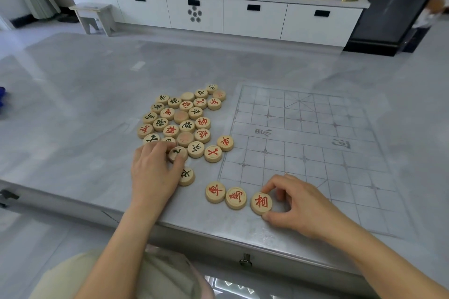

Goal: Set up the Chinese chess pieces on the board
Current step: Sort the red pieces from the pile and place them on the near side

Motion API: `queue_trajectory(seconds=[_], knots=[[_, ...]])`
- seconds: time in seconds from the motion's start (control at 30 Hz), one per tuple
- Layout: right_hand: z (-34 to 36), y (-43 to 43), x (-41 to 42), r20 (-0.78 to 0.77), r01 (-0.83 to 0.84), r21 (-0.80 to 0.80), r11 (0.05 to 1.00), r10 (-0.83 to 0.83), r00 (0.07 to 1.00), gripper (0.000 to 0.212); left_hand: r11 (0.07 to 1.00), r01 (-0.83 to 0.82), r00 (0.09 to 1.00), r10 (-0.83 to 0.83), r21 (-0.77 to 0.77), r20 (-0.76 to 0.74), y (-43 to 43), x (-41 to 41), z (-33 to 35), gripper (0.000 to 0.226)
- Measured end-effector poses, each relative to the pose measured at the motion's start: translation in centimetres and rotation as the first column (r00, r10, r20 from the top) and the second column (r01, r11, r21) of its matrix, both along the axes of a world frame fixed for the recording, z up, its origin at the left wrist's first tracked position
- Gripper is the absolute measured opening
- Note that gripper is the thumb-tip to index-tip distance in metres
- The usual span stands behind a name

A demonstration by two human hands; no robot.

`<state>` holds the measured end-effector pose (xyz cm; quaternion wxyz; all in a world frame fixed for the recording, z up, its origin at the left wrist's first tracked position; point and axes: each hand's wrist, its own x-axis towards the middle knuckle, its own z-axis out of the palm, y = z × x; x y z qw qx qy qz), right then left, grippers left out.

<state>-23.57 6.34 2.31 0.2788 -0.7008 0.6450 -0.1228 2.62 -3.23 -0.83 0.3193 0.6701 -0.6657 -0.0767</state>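
Note:
A faint printed chess board (306, 143) lies on the grey table, right of centre. A pile of round wooden pieces (184, 119), with red or dark characters, lies to its left. Three red pieces stand in a row at the board's near left corner: a chariot (215, 192), a horse (235, 198) and an elephant (261, 203). My right hand (296, 201) pinches the elephant piece between thumb and fingers. My left hand (155, 170) rests on the pile's near edge, fingers and thumb around a dark-lettered piece (177, 153). Another dark piece (187, 175) lies beside that hand.
The table's near edge (170, 226) runs just under my wrists, with a drawer knob (246, 260) below it. A white sideboard (218, 12) with clutter stands at the back, a small stool (94, 16) to its left.

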Motion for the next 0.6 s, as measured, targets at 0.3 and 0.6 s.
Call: queue_trajectory(seconds=[0.3,0.6], knots=[[-0.3,0.0,-0.1,0.012,-0.005,0.000,1.000,0.005,1.000,0.029,1.000,-0.016,1.000,0.016,0.014,-0.024,0.0,0.2,0.1,0.028],[0.2,-3.9,0.5,0.117,0.104,-0.054,0.993,-0.097,0.988,0.043,1.000,-0.003,1.000,0.003,-0.002,-0.026,-0.2,0.1,0.1,0.027]])
